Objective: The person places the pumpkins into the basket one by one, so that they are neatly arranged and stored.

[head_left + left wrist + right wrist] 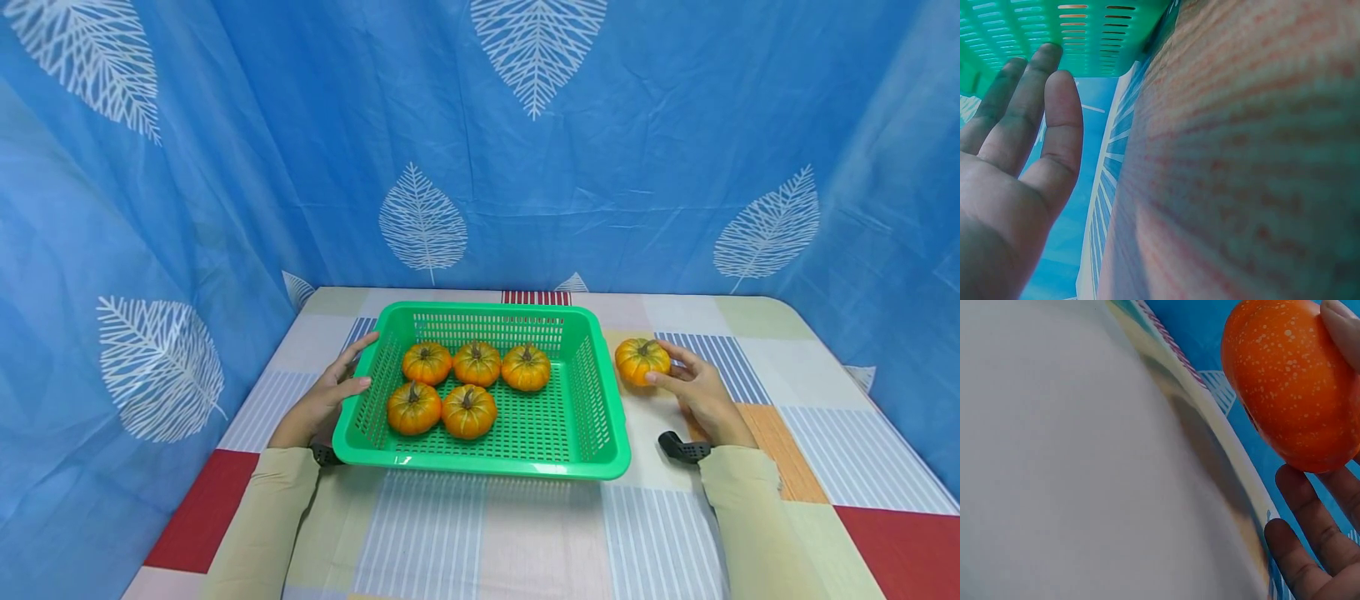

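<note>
A green plastic basket (480,471) sits on the table with several small orange pumpkins (469,412) in it, grouped at its left and back. My left hand (322,404) is at the basket's left side, its fingers extended; in the left wrist view, fingertips (1052,51) reach the slotted outer wall (1094,37). To the right of the basket, my right hand (708,396) holds another small pumpkin (642,361) between thumb and fingers. The right wrist view shows this pumpkin's speckled orange side (1288,387) raised off the cloth, with the lower fingers spread below it.
A patchwork-patterned cloth (540,533) covers the table. Blue curtains (637,167) with white leaf prints hang behind and at both sides. A black wrist-worn device (684,447) is at the right cuff.
</note>
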{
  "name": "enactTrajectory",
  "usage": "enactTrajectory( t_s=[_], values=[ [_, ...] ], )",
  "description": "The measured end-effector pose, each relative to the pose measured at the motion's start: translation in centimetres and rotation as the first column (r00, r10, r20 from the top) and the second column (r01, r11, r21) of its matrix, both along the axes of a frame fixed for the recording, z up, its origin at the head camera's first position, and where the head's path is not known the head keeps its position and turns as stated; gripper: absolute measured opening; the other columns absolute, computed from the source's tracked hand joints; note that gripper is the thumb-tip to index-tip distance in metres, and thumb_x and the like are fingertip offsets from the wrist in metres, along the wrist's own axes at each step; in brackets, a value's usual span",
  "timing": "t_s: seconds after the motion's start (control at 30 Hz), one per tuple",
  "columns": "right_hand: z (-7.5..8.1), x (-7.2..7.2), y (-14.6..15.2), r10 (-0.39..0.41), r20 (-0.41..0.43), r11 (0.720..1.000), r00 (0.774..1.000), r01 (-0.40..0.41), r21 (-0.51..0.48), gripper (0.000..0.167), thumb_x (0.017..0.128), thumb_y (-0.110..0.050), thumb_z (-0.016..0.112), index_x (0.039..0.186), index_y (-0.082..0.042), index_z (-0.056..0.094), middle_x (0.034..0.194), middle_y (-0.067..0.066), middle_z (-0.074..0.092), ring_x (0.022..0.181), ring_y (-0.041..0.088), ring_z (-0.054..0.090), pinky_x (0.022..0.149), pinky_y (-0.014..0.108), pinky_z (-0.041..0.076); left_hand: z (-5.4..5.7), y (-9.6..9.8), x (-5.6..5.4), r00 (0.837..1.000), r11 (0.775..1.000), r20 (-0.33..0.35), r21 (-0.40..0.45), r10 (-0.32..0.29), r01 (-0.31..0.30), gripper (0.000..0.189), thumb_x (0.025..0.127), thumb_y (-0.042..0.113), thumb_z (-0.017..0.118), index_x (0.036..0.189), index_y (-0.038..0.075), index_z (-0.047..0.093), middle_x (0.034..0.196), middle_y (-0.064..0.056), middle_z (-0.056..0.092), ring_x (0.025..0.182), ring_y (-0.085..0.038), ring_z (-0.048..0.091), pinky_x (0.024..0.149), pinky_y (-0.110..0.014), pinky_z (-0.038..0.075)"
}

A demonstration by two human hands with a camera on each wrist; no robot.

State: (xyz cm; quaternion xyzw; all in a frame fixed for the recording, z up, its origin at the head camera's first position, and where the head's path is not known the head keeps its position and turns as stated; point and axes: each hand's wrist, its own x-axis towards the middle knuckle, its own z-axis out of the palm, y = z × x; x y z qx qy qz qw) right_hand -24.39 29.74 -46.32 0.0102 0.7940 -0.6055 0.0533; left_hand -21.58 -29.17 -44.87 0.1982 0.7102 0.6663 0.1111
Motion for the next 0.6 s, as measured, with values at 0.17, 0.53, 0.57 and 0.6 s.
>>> enactTrajectory(
  t_s=[0.17,0.53,0.57,0.6],
  values=[
    [0.7,0.3,-0.3,0.006,-0.024,1.000,1.000,-0.006,0.029,0.084,0.105,-0.027,0.076,0.172,-0.011,0.030,0.172,0.022,0.030,0.143,0.026,0.047,0.121,0.036,0.043,0.1,0.1,0.1,1.000,1.000,0.023,0.011,0.004,-0.005,0.079,0.111,0.021,0.057,0.175,0.013,0.013,0.171,-0.036,0.014,0.130,-0.005,0.054,0.102,-0.026,0.056],
    [2.7,1.0,-1.0,0.034,-0.091,0.998,0.995,-0.029,0.054,0.080,0.106,-0.026,0.073,0.172,-0.010,0.031,0.173,0.022,0.030,0.129,0.003,0.050,0.096,0.008,0.048,0.0,-0.1,0.0,1.000,1.000,-0.002,-0.001,-0.004,0.004,0.077,0.111,0.019,0.054,0.175,0.013,0.012,0.170,-0.037,0.015,0.129,-0.004,0.055,0.102,-0.026,0.056],
    [2.9,1.0,-1.0,0.039,-0.108,0.998,0.993,-0.032,0.060,0.078,0.107,-0.026,0.073,0.171,-0.009,0.032,0.173,0.023,0.030,0.126,0.000,0.050,0.096,0.008,0.048,0.0,-0.1,0.0,1.000,1.000,-0.002,0.002,-0.006,0.006,0.076,0.111,0.019,0.054,0.175,0.013,0.012,0.170,-0.037,0.015,0.130,-0.004,0.055,0.102,-0.026,0.056],
    [3.1,1.1,-1.1,0.039,-0.127,0.997,0.991,-0.031,0.067,0.077,0.107,-0.025,0.072,0.171,-0.008,0.033,0.172,0.024,0.031,0.123,-0.003,0.050,0.095,0.007,0.048,0.0,-0.1,0.0,1.000,1.000,-0.002,0.004,-0.007,0.007,0.076,0.112,0.019,0.054,0.175,0.014,0.012,0.171,-0.037,0.015,0.130,-0.004,0.054,0.102,-0.026,0.056]
  ],
)
